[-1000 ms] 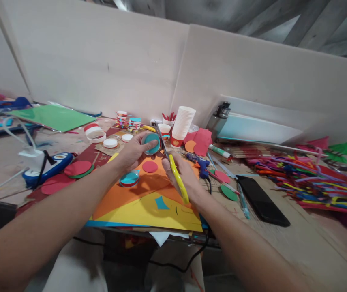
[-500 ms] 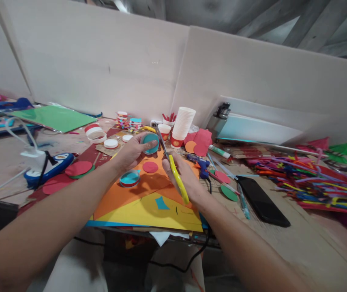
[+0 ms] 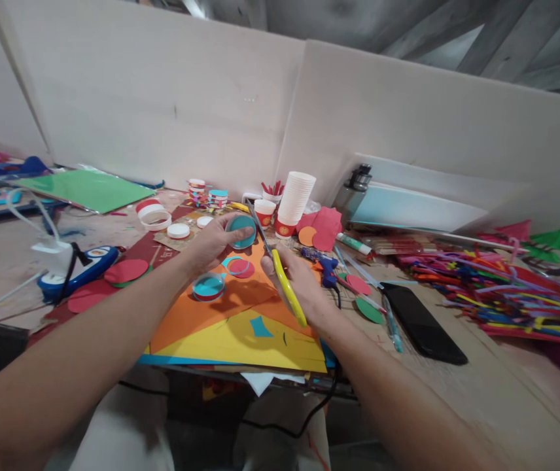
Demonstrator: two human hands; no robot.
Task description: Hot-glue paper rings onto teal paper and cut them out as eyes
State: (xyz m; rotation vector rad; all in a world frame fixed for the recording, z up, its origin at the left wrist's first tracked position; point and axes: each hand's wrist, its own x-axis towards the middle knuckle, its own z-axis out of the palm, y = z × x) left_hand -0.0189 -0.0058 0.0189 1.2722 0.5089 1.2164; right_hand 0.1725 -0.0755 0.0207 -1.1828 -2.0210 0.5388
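Note:
Between the thumb and fingers of my left hand is a round teal paper disc, held up above the orange sheet. My right hand grips yellow-handled scissors, their blades pointing up and away, close beside the disc's right edge. Below the hands, a thin blue ring of paper lies partly over a red paper circle. Nearer my left forearm sits a shallow round piece with a blue face and a red side. A small blue scrap rests on the yellow sheet.
Paper cups stand stacked at the back. A blue glue gun with a black cord lies right of my hand. Further right are a black phone and a heap of pipe cleaners. A blue-and-white device sits left.
A thin blue paper ring now lies on the red circle, where it was not before. Both hands stay in nearly the same place, with disc and scissors still held.

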